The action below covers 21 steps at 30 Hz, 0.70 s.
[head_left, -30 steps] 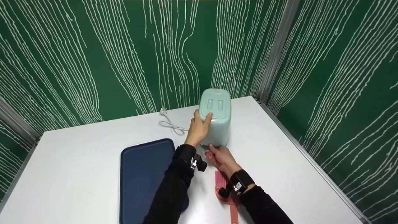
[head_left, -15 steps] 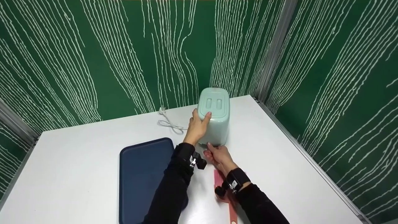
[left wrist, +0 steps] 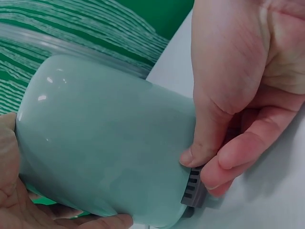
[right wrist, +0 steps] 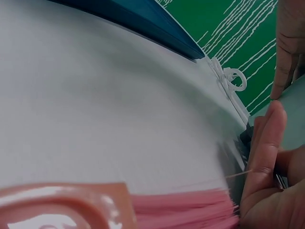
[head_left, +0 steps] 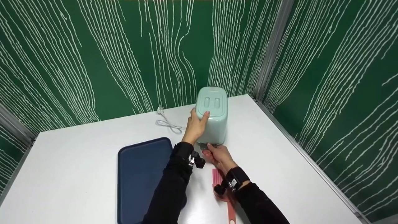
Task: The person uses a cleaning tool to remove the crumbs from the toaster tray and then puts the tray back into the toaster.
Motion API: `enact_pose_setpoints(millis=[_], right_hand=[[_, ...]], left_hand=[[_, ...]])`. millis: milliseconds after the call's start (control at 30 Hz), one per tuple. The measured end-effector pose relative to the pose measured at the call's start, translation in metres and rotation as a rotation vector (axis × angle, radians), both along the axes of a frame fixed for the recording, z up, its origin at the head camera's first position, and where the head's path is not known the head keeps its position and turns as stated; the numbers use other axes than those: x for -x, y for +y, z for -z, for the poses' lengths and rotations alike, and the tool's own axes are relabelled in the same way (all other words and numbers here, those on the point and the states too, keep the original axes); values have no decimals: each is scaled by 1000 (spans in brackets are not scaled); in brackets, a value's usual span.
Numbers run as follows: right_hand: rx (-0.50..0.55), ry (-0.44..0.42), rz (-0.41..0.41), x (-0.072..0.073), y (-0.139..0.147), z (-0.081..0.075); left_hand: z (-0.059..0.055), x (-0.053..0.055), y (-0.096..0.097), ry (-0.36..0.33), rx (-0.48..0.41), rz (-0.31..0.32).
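Observation:
A mint-green toaster (head_left: pixel 214 124) with a lid stands on the white table near the back wall. My left hand (head_left: pixel 195 127) grips its upper left side, the thumb laid over the near top edge. Low at the toaster's near end, my right hand (head_left: pixel 220 156) pinches a dark grey slotted piece (left wrist: pixel 194 186) at the base, thumb above and fingers curled below. That hand hides much of the piece, so how far it sticks out is unclear. Under the right wrist lies a brush with pink bristles (right wrist: pixel 186 210) and an orange handle (head_left: pixel 231 211).
A dark blue tray (head_left: pixel 143 174) lies to the left, partly beneath the left forearm. The toaster's white cord (head_left: pixel 169 124) is looped at the back, its plug (head_left: pixel 160 110) by the wall. Green walls with white streaks border the table (head_left: pixel 74 174).
The head view drifts slightly, shifting everything a little to the left. Both hands keep their places on the toaster.

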State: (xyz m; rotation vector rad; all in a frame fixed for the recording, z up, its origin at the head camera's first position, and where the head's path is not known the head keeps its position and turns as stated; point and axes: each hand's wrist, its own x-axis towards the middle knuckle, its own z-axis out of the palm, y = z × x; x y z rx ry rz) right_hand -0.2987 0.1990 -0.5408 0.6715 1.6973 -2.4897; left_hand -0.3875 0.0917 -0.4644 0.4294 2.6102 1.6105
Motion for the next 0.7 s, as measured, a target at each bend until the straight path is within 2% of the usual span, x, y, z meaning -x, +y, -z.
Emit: enact_pose_setpoints(millis=[33,167,200,367,700], right_hand=[[-5,1,5,0,0,0],[-22,28,25,1,-3,1],[-26,35,31,1,-4,1],[-26,35,45,1,-4,0],[-117,10,-76,1,11,-5]], left_hand=[[4,4,1,4,-1,1],[4,5,1,14,-14,7],[-5,-2,-1,-8,-26,19],[-17,-15,-3,0,-3,5],[-20,-16,-4,-15,8,0]])
